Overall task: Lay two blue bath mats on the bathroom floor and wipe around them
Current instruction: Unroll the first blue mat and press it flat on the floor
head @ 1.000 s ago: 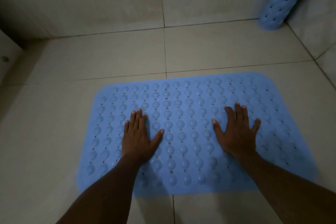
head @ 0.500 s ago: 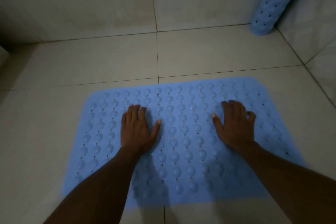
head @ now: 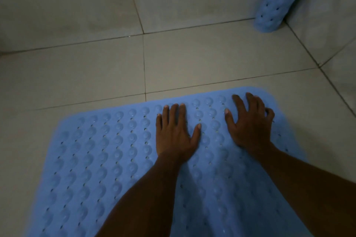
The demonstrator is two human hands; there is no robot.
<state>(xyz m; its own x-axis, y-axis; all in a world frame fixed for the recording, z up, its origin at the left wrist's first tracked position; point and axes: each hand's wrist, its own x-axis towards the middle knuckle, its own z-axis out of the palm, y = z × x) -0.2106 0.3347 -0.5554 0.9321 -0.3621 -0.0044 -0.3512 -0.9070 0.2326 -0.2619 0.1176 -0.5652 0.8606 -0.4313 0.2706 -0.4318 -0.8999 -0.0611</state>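
Pale, dimly lit floor tiles [head: 221,59] fill the bathroom corner, with tiled walls [head: 67,2] rising behind and to the right. One blue bath mat [head: 100,159] lies unrolled and flat on the floor, bumps upward, its far edge close to a grout line. Both hands press on its far right part: the left hand [head: 176,134] lies palm down with fingers straight and together, thumb out, gripping nothing; the right hand [head: 250,127] sits just beside it nearer the mat's far right corner, fingers spread and slightly arched, fingertips down, also holding nothing. That flat pressure probably serves to seat the mat against the tile so it lies smooth.

A second blue mat [head: 275,0], rolled into a tube, leans upright in the far right corner where the walls meet, well apart from the hands, evidently parked there until the first is settled.

Its top is cut off by the frame, as are the flat mat's near edge and near corners. Forearms hide part of the mat, and low light blurs the bumps on its right side. No cloth or wiper is visible.
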